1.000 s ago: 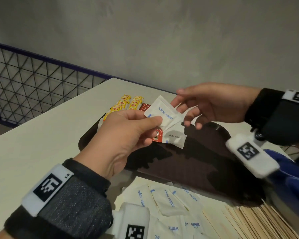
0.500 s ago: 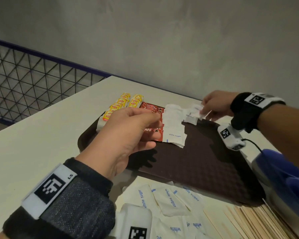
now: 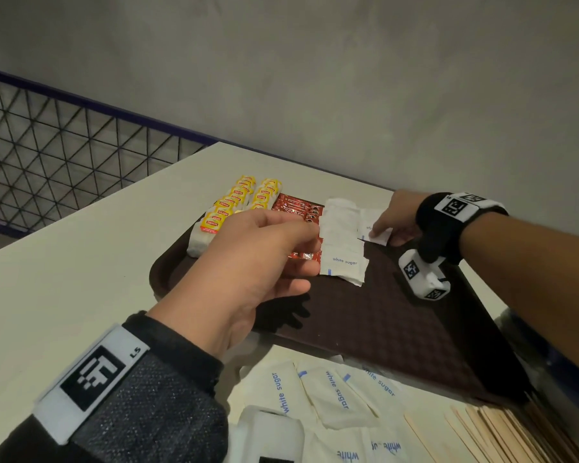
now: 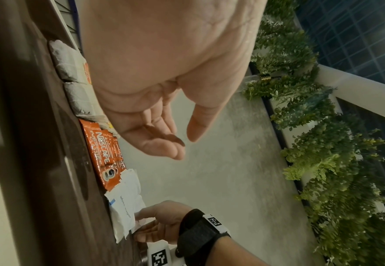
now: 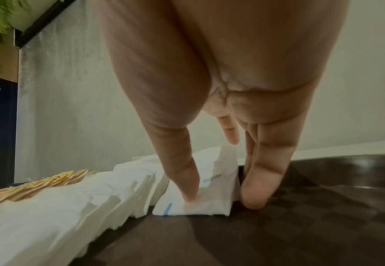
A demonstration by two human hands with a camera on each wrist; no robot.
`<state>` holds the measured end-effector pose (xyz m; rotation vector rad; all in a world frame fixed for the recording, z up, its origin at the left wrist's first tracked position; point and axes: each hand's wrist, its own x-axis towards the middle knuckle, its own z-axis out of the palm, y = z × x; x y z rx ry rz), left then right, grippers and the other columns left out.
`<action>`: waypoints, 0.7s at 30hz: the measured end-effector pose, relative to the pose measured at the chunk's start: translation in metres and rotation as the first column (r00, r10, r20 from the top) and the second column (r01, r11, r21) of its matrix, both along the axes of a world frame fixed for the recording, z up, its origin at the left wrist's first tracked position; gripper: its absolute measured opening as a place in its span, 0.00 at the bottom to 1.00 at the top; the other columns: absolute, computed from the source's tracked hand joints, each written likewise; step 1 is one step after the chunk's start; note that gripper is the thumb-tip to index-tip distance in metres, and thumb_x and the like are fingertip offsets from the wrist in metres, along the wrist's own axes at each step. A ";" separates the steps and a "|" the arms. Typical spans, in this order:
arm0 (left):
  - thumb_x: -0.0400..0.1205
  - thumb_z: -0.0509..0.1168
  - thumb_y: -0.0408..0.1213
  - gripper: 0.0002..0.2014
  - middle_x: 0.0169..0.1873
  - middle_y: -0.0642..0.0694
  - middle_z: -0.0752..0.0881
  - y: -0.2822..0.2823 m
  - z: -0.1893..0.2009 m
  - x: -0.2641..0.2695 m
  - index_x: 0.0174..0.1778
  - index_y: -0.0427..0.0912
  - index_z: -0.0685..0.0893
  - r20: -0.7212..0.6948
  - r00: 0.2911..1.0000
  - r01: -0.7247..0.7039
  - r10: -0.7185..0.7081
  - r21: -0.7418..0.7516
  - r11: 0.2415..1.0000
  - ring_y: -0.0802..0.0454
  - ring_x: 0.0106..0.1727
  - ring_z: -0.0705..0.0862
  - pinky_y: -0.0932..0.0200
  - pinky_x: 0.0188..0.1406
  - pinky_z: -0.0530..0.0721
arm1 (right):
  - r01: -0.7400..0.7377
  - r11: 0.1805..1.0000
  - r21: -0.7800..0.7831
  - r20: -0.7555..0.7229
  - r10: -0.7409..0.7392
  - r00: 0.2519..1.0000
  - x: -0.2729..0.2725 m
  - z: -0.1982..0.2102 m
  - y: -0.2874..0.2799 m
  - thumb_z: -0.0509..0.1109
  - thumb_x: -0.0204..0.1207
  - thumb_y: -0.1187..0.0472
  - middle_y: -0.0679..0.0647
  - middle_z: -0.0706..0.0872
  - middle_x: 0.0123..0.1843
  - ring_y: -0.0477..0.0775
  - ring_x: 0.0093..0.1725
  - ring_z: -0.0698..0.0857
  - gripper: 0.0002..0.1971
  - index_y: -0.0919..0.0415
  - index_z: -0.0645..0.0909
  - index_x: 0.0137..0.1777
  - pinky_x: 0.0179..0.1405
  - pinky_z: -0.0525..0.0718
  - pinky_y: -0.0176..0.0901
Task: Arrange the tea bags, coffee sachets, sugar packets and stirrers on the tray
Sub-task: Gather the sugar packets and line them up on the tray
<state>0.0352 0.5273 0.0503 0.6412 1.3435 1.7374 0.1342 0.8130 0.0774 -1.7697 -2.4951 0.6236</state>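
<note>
On the dark brown tray [image 3: 381,329] lie two rows of yellow tea bags [image 3: 234,202], red coffee sachets [image 3: 295,207] and a row of white sugar packets [image 3: 343,242]. My right hand [image 3: 378,233] holds one more sugar packet [image 3: 376,230] down on the tray beside that row. In the right wrist view the thumb [image 5: 187,180] lies on this packet [image 5: 209,198] and the fingers touch its far edge. My left hand [image 3: 301,252] hovers over the coffee sachets [image 4: 102,153], fingers loosely curled and empty [image 4: 182,144].
Loose sugar packets [image 3: 331,396] lie on the pale table in front of the tray, with a pile of wooden stirrers [image 3: 498,436] to their right. A blue object [image 3: 575,372] sits at the right edge. A grey wall stands behind, a wire fence [image 3: 47,155] to the left.
My right hand took a sugar packet from my left hand, carried it to the back of the tray and lowered it beside the sugar row. The left hand now holds nothing.
</note>
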 end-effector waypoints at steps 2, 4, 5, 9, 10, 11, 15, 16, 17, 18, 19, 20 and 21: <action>0.83 0.75 0.37 0.06 0.37 0.47 0.93 0.000 0.000 0.000 0.55 0.43 0.87 0.001 1.000 0.000 0.000 0.001 1.000 0.52 0.33 0.90 0.60 0.27 0.84 | 0.004 1.000 0.000 -0.005 -0.004 1.000 0.000 -0.001 -0.001 0.85 0.69 0.65 0.61 0.86 0.24 0.63 0.32 0.89 0.16 0.69 0.79 0.41 0.48 0.90 0.56; 0.84 0.74 0.36 0.06 0.37 0.46 0.93 0.000 0.001 0.001 0.55 0.43 0.87 -0.002 1.000 0.004 -0.004 0.005 1.000 0.52 0.32 0.89 0.60 0.27 0.84 | 0.007 1.000 -0.003 -0.015 -0.007 1.000 0.000 -0.001 -0.001 0.85 0.69 0.68 0.60 0.85 0.22 0.60 0.27 0.88 0.15 0.70 0.79 0.42 0.39 0.91 0.52; 0.84 0.74 0.36 0.07 0.37 0.46 0.93 0.000 0.001 0.001 0.55 0.42 0.87 -0.003 1.000 0.005 -0.005 0.007 1.000 0.52 0.32 0.89 0.60 0.27 0.84 | 0.011 1.000 0.003 -0.018 -0.011 1.000 -0.001 -0.001 -0.002 0.85 0.70 0.69 0.61 0.85 0.23 0.58 0.24 0.88 0.15 0.70 0.78 0.42 0.30 0.90 0.47; 0.84 0.74 0.35 0.05 0.36 0.46 0.93 0.000 0.001 0.001 0.54 0.42 0.88 -0.004 1.000 0.001 -0.001 0.011 1.000 0.52 0.32 0.89 0.60 0.26 0.84 | 0.012 0.998 0.061 -0.001 -0.012 1.000 -0.001 -0.004 -0.004 0.84 0.72 0.66 0.64 0.87 0.31 0.57 0.22 0.87 0.16 0.70 0.78 0.44 0.21 0.85 0.42; 0.84 0.74 0.36 0.05 0.36 0.46 0.93 0.000 0.001 0.001 0.53 0.42 0.88 -0.008 1.000 0.000 0.000 0.008 1.000 0.52 0.32 0.89 0.60 0.26 0.84 | 0.002 0.996 0.086 0.042 -0.006 0.999 0.000 -0.002 -0.006 0.84 0.72 0.62 0.63 0.89 0.31 0.59 0.25 0.88 0.16 0.71 0.80 0.45 0.27 0.88 0.45; 0.84 0.74 0.36 0.05 0.36 0.46 0.92 0.000 0.002 0.001 0.53 0.42 0.88 -0.011 1.000 0.000 0.000 0.007 1.000 0.52 0.32 0.89 0.60 0.27 0.84 | -0.010 0.993 0.115 0.086 0.000 0.996 0.000 0.001 -0.007 0.84 0.72 0.59 0.63 0.90 0.32 0.62 0.30 0.91 0.18 0.72 0.81 0.46 0.35 0.91 0.50; 0.84 0.74 0.35 0.04 0.36 0.46 0.92 0.000 0.003 0.002 0.53 0.41 0.88 -0.024 1.000 0.007 -0.007 0.008 1.000 0.52 0.31 0.88 0.60 0.26 0.84 | -0.025 0.985 0.172 0.021 0.021 1.000 0.009 0.020 -0.020 0.79 0.75 0.61 0.66 0.87 0.41 0.69 0.37 0.92 0.14 0.69 0.77 0.46 0.43 0.93 0.58; 0.84 0.74 0.35 0.04 0.36 0.46 0.92 0.000 0.003 0.003 0.53 0.41 0.88 -0.024 1.000 0.009 -0.009 0.010 1.000 0.52 0.30 0.88 0.60 0.26 0.84 | -0.027 0.994 0.103 -0.035 0.031 0.999 0.012 0.023 -0.026 0.77 0.76 0.61 0.67 0.85 0.42 0.67 0.33 0.90 0.14 0.71 0.78 0.49 0.38 0.93 0.54; 0.84 0.73 0.35 0.04 0.36 0.45 0.91 0.000 0.004 0.004 0.53 0.40 0.88 -0.023 1.000 0.012 -0.011 0.011 1.000 0.53 0.30 0.88 0.60 0.25 0.84 | -0.032 0.999 0.006 -0.091 0.033 0.995 0.015 0.024 -0.035 0.77 0.77 0.61 0.68 0.84 0.43 0.65 0.31 0.87 0.15 0.72 0.78 0.53 0.32 0.91 0.50; 0.84 0.73 0.35 0.05 0.36 0.45 0.91 -0.001 0.004 0.004 0.53 0.40 0.88 -0.023 1.000 0.012 -0.012 0.011 1.000 0.53 0.30 0.88 0.61 0.25 0.84 | -0.039 0.995 -0.095 -0.139 0.026 0.990 0.017 0.023 -0.045 0.78 0.78 0.60 0.69 0.83 0.45 0.63 0.31 0.86 0.18 0.72 0.77 0.58 0.28 0.89 0.46; 0.84 0.73 0.35 0.05 0.36 0.45 0.91 -0.001 0.005 0.005 0.54 0.40 0.88 -0.025 1.000 0.012 -0.012 0.010 1.000 0.53 0.30 0.88 0.61 0.25 0.84 | -0.054 0.983 -0.176 -0.165 0.024 0.986 0.019 0.020 -0.057 0.78 0.78 0.58 0.70 0.84 0.47 0.62 0.31 0.86 0.21 0.70 0.75 0.61 0.27 0.88 0.44; 0.84 0.73 0.35 0.05 0.35 0.45 0.91 -0.002 0.006 0.006 0.54 0.39 0.87 -0.027 1.000 0.010 -0.009 0.010 1.000 0.52 0.30 0.88 0.61 0.25 0.84 | -0.074 0.972 -0.225 -0.171 0.035 0.985 0.020 0.016 -0.068 0.80 0.78 0.55 0.71 0.84 0.49 0.61 0.32 0.87 0.23 0.69 0.76 0.62 0.28 0.88 0.44; 0.84 0.73 0.34 0.05 0.35 0.45 0.91 -0.002 0.006 0.006 0.53 0.39 0.87 -0.028 1.000 0.007 -0.007 0.010 1.000 0.52 0.30 0.87 0.61 0.25 0.84 | -0.099 0.964 -0.248 -0.165 0.059 0.985 0.020 0.011 -0.079 0.80 0.77 0.53 0.70 0.85 0.50 0.61 0.34 0.88 0.23 0.69 0.77 0.60 0.31 0.89 0.45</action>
